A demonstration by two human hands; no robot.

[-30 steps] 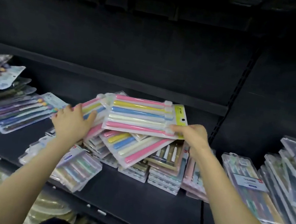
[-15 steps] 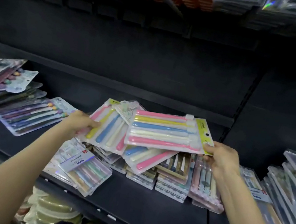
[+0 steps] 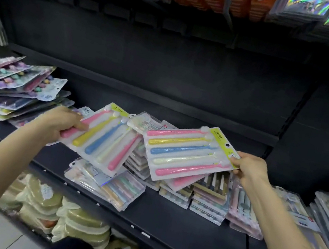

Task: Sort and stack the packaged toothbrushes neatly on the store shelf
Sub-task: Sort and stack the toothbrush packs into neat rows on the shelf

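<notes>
The left hand (image 3: 62, 125) grips one pastel pack (image 3: 106, 140) mid-left; the right hand (image 3: 248, 170) pinches a matching pack (image 3: 187, 152) by its corner, centre-right, above the shelf (image 3: 165, 221). That corner pinch may slip, dropping it onto the leaning piles (image 3: 210, 198) and toppling them.

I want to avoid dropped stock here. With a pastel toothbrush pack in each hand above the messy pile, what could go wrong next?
Each pastel pack is gripped at one end only: the left hand holds the left pack, the right hand pinches the right pack by its yellow card, so either might sag or slip. The clear pack lying askew near the shelf front edge could slide off if bumped.
</notes>
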